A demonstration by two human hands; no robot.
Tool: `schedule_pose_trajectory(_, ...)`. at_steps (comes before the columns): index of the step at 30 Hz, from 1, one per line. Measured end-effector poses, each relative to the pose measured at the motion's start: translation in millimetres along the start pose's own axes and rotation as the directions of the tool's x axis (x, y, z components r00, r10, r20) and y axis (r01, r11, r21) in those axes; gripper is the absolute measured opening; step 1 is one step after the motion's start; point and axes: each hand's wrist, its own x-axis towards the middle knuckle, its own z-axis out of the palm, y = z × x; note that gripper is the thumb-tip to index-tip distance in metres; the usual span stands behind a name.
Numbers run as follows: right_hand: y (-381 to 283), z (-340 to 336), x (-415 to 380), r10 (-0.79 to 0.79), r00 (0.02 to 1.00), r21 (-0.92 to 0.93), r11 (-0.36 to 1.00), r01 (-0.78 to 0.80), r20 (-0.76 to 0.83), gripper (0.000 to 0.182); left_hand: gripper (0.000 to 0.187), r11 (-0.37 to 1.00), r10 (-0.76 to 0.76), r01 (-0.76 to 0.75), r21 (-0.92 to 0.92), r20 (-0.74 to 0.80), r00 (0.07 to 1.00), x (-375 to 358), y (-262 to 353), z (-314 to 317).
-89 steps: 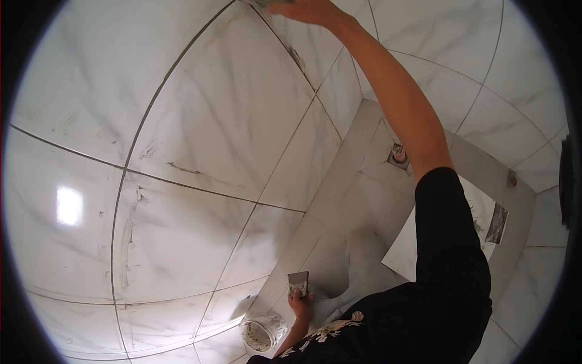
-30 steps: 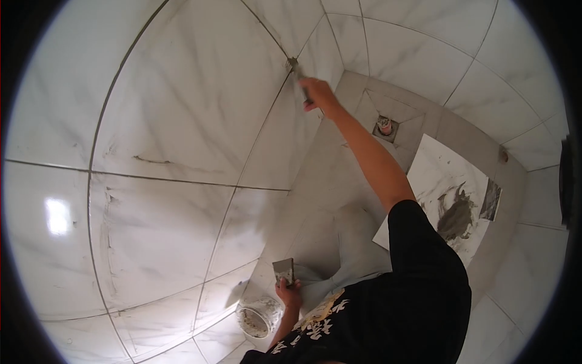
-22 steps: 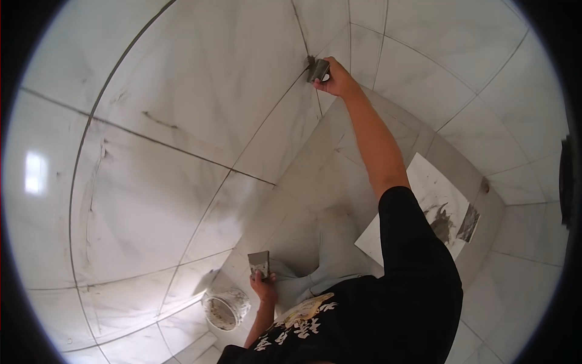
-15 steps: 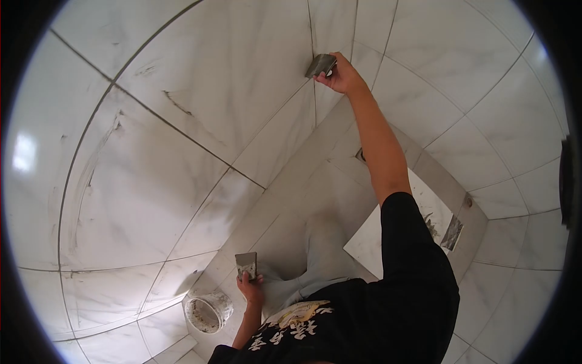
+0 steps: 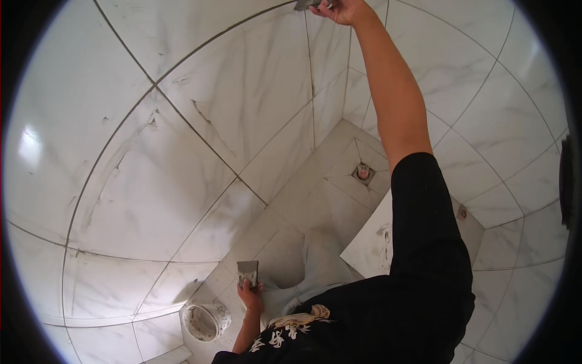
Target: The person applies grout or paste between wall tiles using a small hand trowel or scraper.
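High on the tiled wall [image 5: 260,79], at the top edge of the view, my right hand [image 5: 341,11] grips a grey flat scraper [image 5: 308,5] at a dark tile joint. Part of that scraper is cut off by the frame. Low in the view, my left hand [image 5: 251,296] is closed round a second flat scraper [image 5: 248,272], its grey blade pointing up and smeared with pale material. This one is held away from the wall, beside my leg.
A bucket [image 5: 225,316] with residue on its rim stands on the floor at lower left. A floor drain opening [image 5: 363,173] lies ahead of my legs. A white tile or board [image 5: 370,239] with dark smears lies right of my legs, partly behind my arm.
My right hand has moved up along the wall with its scraper. The view has shifted, uncovering the floor drain. My left hand still holds its scraper low.
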Motion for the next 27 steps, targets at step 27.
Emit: schedule_pose_trajectory(27,330.0,-12.6,-298.2,0.122,0.96,-0.91,0.368,0.191,0.251,0.057,0.026,0.996,0.085,-0.083,-0.03,0.563,0.822,-56.5,201.1,202.7)
